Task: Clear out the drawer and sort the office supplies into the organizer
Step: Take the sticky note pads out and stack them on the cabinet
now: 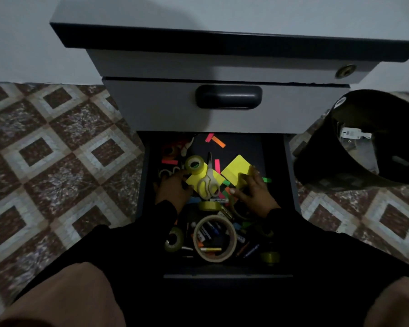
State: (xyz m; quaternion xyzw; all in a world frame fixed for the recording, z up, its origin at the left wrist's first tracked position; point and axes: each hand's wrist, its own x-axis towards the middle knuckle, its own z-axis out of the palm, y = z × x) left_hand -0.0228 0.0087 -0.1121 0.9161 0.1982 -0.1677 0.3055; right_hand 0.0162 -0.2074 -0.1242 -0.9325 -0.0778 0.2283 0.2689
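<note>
The open bottom drawer (289, 161) of a grey cabinet is full of office supplies. My left hand (172, 188) grips the edge of a yellow sticky-note pad (194, 181) on which white-handled scissors (209, 179) lie. A small tape roll (194, 164) sits just above that hand. My right hand (255, 192) holds a second yellow sticky-note pad (236, 169) by its near corner. Nearer to me lie a large masking-tape roll (215, 238), markers, small tape rolls and coloured paper strips.
A closed grey drawer with a dark handle (229, 96) sits above the open one. A black bin (364, 140) lies tilted on the floor at the right. Patterned floor tiles (57, 149) spread on both sides. My knees fill the bottom corners.
</note>
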